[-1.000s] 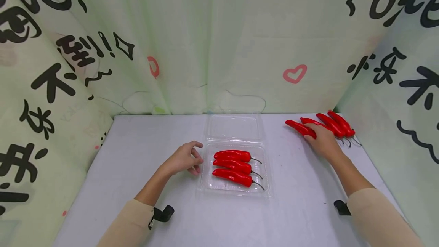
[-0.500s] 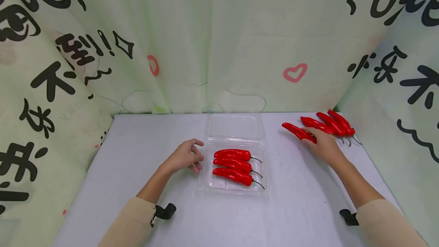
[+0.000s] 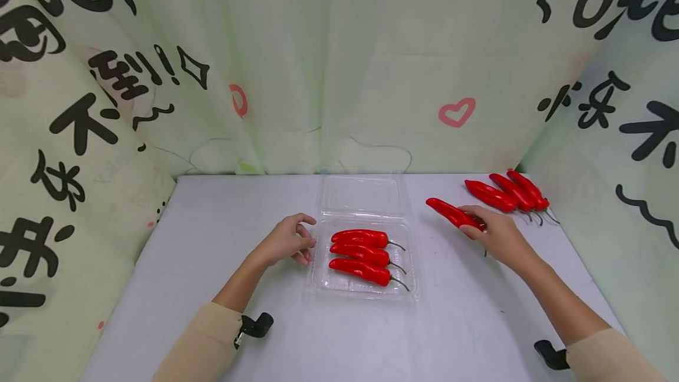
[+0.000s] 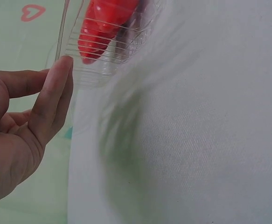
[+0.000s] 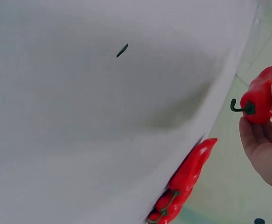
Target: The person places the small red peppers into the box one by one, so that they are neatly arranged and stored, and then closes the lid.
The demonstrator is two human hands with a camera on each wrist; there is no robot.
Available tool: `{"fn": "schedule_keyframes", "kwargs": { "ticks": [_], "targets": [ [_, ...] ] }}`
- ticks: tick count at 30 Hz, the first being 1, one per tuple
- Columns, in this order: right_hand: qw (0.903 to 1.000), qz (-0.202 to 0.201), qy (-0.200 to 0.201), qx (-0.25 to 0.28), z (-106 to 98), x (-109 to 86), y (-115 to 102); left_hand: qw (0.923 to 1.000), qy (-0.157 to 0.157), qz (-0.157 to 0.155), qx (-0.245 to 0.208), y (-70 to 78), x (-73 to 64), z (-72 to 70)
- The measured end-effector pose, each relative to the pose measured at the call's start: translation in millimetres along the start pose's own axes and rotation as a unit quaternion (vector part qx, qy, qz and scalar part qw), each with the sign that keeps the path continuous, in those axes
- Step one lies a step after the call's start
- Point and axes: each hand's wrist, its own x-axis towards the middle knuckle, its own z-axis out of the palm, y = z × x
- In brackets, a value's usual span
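My right hand (image 3: 497,233) pinches a red chili pepper (image 3: 447,211) by its stem end, raised over the table to the right of the box. Its curled green stem (image 5: 240,106) shows in the right wrist view. Left of centre, my left hand (image 3: 289,241) has loosely bent fingers with the tips right at the left rim of a clear plastic box (image 3: 339,292). The lid (image 3: 363,198) of that box lies folded back. Inside are three red peppers (image 3: 361,255), side by side, stems to the right. In the left wrist view a fingertip (image 4: 63,65) overlaps the box edge.
Three more red peppers (image 3: 509,193) lie together at the table's back right corner. The white-covered table (image 3: 254,199) meets printed curtains (image 3: 382,75) at the back and both sides. A small dark green bit (image 5: 122,50) lies on the cloth.
My right hand has drawn one pepper away from the back right group, lifting it and moving it left toward the box. My left hand has stayed almost still.
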Motion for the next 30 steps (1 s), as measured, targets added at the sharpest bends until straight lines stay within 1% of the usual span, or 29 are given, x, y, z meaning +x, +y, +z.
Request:
{"fn": "schedule_keyframes", "kwargs": {
  "ticks": [5, 13, 17, 21, 26, 30],
  "targets": [
    [0.9998, -0.020, -0.006, 0.005, 1, -6.2, -15, 1.0000, 0.001, -0.007, -0.004, 1.6, -0.4, -0.9],
    [0.9986, -0.049, -0.016, 0.012, -1, -14.9, -41, 1.0000, 0.001, -0.004, 0.004, 2.0, -1.2, -0.6],
    [0.9976, -0.062, -0.023, 0.019, 0, -15.8, -53, 1.0000, -0.001, -0.006, 0.005, 1.5, 0.3, -0.6],
    [0.9957, -0.083, -0.036, 0.023, 5, -15.3, -63, 1.0000, -0.003, -0.004, 0.000, 1.5, 1.4, -0.9],
    [0.9925, -0.103, -0.061, 0.026, 13, -15.4, -75, 0.9999, -0.009, -0.001, -0.012, 1.2, 2.0, -0.4],
    [0.9889, -0.126, -0.073, 0.028, 19, -15.3, -88, 0.9999, -0.010, -0.001, -0.011, 2.2, 1.4, -0.3]
  ]
}}
